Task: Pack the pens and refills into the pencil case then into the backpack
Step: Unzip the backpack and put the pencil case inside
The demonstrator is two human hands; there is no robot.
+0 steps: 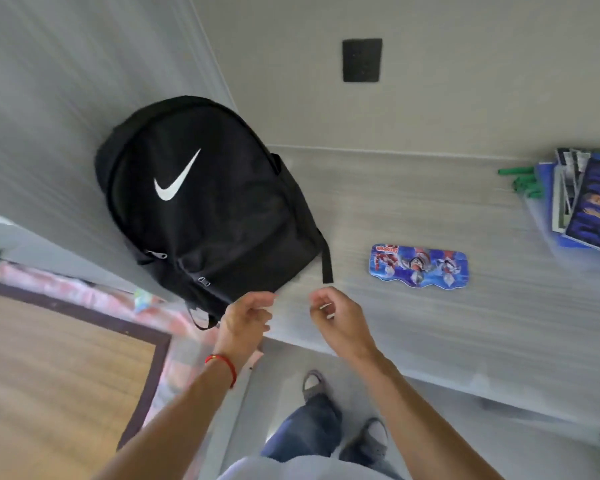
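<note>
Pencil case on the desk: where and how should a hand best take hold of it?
The pencil case lies flat and closed, long side across. Probably best pinched across its narrow width from above, near the middle, by the right hand, which is nearer and empty.

pale grey wood-grain desk across the middle and right of the frame, plain off-white wall above it with a dark square plate, light floor at bottom centre, tan dark-edged mat at lower left
</note>
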